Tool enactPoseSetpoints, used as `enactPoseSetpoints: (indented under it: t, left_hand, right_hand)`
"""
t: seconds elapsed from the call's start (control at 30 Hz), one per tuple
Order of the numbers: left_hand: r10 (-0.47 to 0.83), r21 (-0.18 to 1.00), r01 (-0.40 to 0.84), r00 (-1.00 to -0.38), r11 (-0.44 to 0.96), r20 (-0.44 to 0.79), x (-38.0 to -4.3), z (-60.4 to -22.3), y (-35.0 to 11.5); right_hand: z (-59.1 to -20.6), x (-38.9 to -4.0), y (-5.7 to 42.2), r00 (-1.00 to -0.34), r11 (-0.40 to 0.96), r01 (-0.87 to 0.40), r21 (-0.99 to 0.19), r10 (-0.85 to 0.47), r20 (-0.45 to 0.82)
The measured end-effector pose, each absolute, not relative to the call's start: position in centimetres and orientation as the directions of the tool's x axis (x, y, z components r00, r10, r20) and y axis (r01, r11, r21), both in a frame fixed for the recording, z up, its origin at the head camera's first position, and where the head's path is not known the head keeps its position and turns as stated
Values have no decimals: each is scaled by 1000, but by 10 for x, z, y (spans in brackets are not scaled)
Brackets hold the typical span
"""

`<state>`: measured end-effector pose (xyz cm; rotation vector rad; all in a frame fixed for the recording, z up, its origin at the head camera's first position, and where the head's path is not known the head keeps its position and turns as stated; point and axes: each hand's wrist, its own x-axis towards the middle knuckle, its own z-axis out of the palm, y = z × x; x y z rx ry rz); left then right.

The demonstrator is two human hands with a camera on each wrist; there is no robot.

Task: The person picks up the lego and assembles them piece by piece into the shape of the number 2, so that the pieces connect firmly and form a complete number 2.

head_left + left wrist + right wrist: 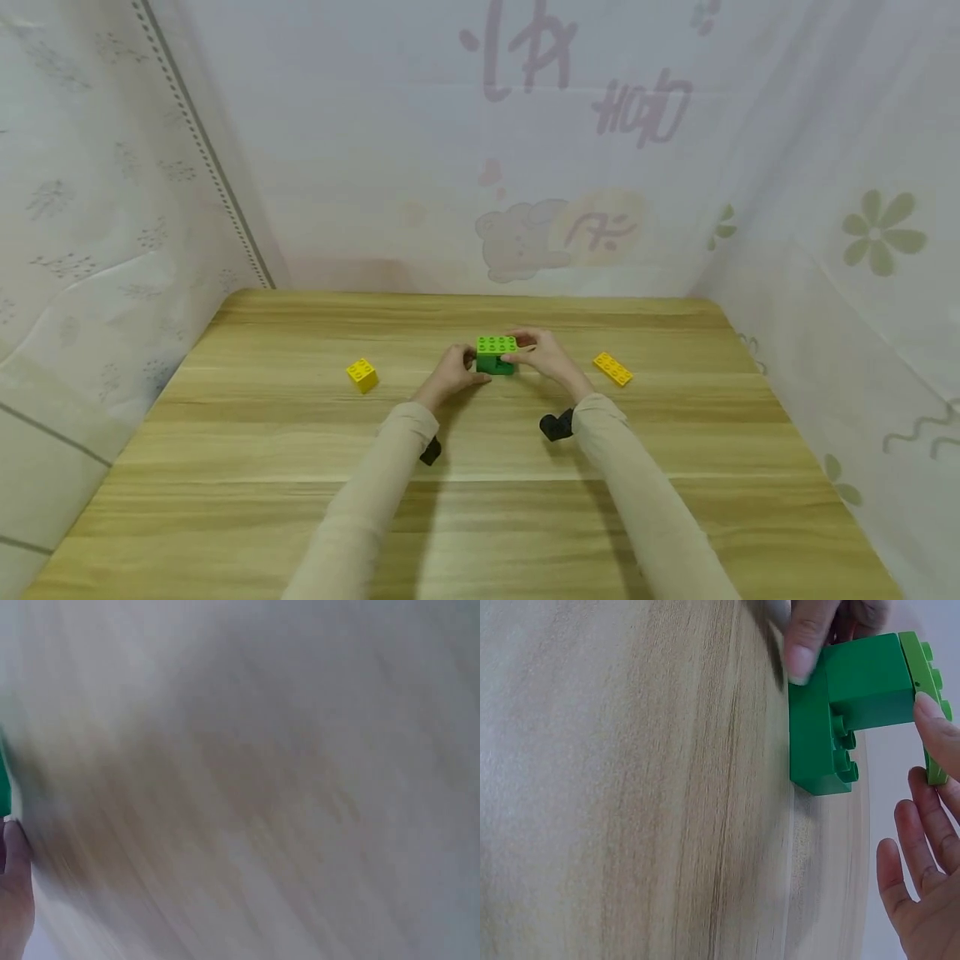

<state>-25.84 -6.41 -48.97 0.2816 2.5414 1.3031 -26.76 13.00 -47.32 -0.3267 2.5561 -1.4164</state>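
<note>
In the middle of the table a small stack of building bricks stands between both hands. Its base is a dark green brick with several studs showing. A second dark green brick sits on one end of it. Across the top lies a thin light green brick, jutting out over the bare studs. My left hand holds the stack low from the left, thumb along the base brick. With thumb and fingers, my right hand pinches the overhanging end of the light green brick; its other fingers are spread.
A yellow square brick lies on the wooden table to the left. Off to the right is a flat yellow brick. Patterned cloth hangs behind the table and along both sides.
</note>
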Motion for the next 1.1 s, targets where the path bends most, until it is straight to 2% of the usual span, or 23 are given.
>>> enactPoseSetpoints:
  t: [0.23,0.33,0.53,0.63,0.83,1.1]
  left_hand:
    - [279,839,-17,-939,544,-200,-259,-486,-80]
    - [292,839,-8,-935,544,-199,-261,-482,-89]
    - [311,804,90,-942,588,-122,-262,-469,-107]
    - [300,801,75,-944,594,-134,-258,-457,-115]
    - [315,792,144,-947,593,-64,-251,-449,-135]
    - [227,751,184,-973,634,46,-239,-444,-174]
  right_hand:
    - [-473,-268,128,-954,517,-99,-850,-293,-68]
    - [-473,-269,129,-953,509,-96,-855,-296,-70]
    - [-473,-268,130,-954,495,-90,-864,-292,-68]
    - [-472,-268,132,-954,493,-79,-866,-289,-78]
    - [-474,-269,133,-953,496,-73,-866,-290,-86]
    - [-472,-267,131,-956,504,-72,-861,-282,-85]
